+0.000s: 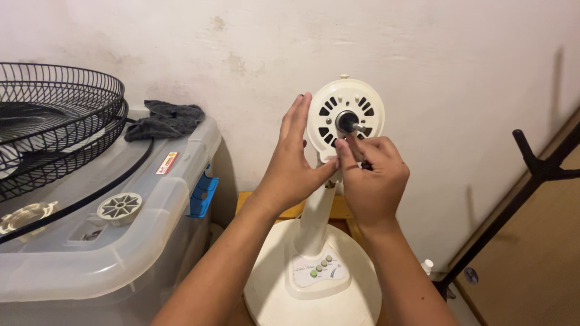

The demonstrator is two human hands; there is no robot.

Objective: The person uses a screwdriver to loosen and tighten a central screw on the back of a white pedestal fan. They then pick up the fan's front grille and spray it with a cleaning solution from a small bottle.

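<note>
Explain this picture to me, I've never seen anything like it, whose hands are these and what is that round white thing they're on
The one picture comes from a camera worn on a person's head, looking down at their own two bare hands. The round white thing is the motor housing of a cream pedestal fan with its blades and cage removed; a metal shaft sticks out of its middle. The left hand is open against the housing's side. The right hand is curled just below the shaft; whether it pinches anything is hidden. Below is the fan's round base with buttons. On the clear storage bin at left lie the black fan cage, a grey cloth and two cream plastic caps.
</note>
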